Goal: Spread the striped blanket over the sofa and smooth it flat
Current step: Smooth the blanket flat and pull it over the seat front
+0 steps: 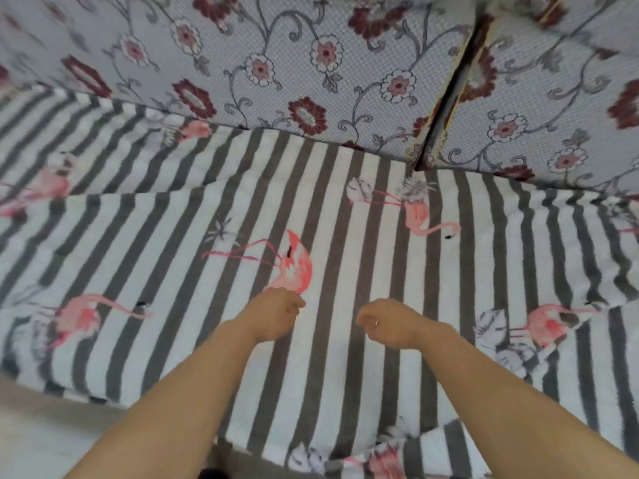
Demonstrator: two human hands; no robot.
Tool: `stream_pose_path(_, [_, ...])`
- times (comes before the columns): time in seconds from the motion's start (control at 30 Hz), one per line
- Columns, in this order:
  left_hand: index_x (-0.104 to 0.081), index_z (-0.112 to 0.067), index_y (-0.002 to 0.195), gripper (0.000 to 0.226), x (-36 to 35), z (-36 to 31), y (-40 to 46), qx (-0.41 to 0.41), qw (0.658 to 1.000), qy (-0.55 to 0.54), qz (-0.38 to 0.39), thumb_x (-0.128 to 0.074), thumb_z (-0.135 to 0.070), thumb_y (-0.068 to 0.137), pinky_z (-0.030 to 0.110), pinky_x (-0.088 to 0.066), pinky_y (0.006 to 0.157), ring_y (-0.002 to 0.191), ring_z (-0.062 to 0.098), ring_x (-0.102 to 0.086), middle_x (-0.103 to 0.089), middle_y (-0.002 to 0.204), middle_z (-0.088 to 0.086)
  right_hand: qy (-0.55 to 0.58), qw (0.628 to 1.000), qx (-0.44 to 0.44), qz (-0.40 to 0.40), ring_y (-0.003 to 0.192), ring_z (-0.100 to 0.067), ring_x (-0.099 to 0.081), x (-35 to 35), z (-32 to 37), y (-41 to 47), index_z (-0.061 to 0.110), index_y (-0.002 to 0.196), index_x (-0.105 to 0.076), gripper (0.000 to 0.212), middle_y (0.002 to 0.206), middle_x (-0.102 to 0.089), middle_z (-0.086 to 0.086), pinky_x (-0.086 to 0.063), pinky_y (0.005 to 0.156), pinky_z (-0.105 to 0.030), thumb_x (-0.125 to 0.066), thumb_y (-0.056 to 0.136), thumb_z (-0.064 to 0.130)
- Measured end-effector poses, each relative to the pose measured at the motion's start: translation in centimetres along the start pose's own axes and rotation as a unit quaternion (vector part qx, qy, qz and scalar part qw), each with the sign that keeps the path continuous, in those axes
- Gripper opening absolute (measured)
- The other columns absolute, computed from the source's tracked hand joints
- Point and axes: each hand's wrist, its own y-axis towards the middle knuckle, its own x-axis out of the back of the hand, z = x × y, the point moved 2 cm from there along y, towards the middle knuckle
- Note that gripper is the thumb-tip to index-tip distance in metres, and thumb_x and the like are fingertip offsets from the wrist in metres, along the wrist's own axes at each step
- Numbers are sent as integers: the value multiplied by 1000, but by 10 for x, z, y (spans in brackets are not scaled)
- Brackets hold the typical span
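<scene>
At far left a fold line crosses my striped flamingo blanket (345,209), which already covers the sofa seat up to the floral back cushions (276,63). My left hand (275,314) and right hand (387,323) hover mid-seat with fingers curled under, whether pinching cloth I cannot tell, probably to sweep outward.

Both bare forearms reach toward 12 o'clock, left hand (275,314) and right hand (385,323) side by side, fingers curled under.
</scene>
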Motion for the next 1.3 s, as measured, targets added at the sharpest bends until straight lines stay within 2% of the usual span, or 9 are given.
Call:
stream_pose_path(0.1, [-65,-14,118,36,51,43,5,2,999,-6,-51,-43,-7,91,25,-42,96,117,23,-56,-63,127,6,-13,999,16,-41,118,-23,-53,25,45,42,14,118,-62,32,126,-59,-3,-44,98,-33,-42,93,13])
stream_pose_path(0.23, [-64,-15,121,38,112,115,30,11,995,-2,-104,-41,-5,92,28,-40,100,122,26,-54,-60,130,7,-4,993,29,-117,107,-26,-59,47,105,111,15,110,-63,27,115,-65,-4,-48,90,-33,-43,92,10])
stream_pose_path(0.43, [-57,-16,128,42,196,240,97,4,985,-24,-172,-45,-2,90,31,-35,108,128,24,-47,-53,138,6,24,963,5,-269,125,-22,-51,57,198,240,18,131,-53,36,134,-56,-3,-38,108,-35,-46,95,16])
stream_pose_path(0.63, [-49,-19,136,47,284,316,176,-20,973,24,-229,-43,-6,91,32,-32,109,132,24,-42,-47,143,6,-24,924,-34,-380,127,-24,-48,62,261,350,16,134,-46,38,137,-53,-4,-39,108,-39,-44,97,23])
stream_pose_path(0.8, [-43,-22,139,50,316,324,254,-63,965,94,-236,-42,-6,91,41,-40,105,131,27,-43,-40,147,5,-45,903,-140,-402,143,-27,-28,44,246,384,14,148,-27,52,154,-32,-8,-27,114,-49,-32,100,34])
stream_pose_path(0.9, [-42,-25,138,53,329,311,295,-80,955,139,-248,-42,-4,90,46,-48,93,118,35,-52,-41,143,5,-67,910,-149,-381,147,-26,-13,30,237,393,15,152,-14,58,159,-16,-8,-20,117,-51,-20,100,41])
stream_pose_path(1.0, [-37,-26,140,53,339,298,342,-83,948,185,-245,-42,-5,92,50,-48,94,123,35,-49,-36,148,-1,-85,913,-153,-369,148,-26,1,25,230,404,18,153,-4,61,161,-2,-7,-9,119,-49,-11,98,45])
stream_pose_path(1.13, [-41,-17,135,37,349,292,385,-67,942,232,-232,-43,-19,97,56,-47,89,118,43,-48,-39,142,8,-95,910,-155,-372,148,-27,2,20,223,412,19,153,-2,62,161,0,-8,-3,117,-49,-12,97,44])
stream_pose_path(1.3, [-55,-7,117,38,361,290,401,-36,946,231,-223,-51,-36,94,50,-46,88,111,42,-52,-50,124,20,-99,908,-148,-379,148,-27,2,13,217,416,20,152,2,65,161,3,-7,3,119,-47,-21,95,42])
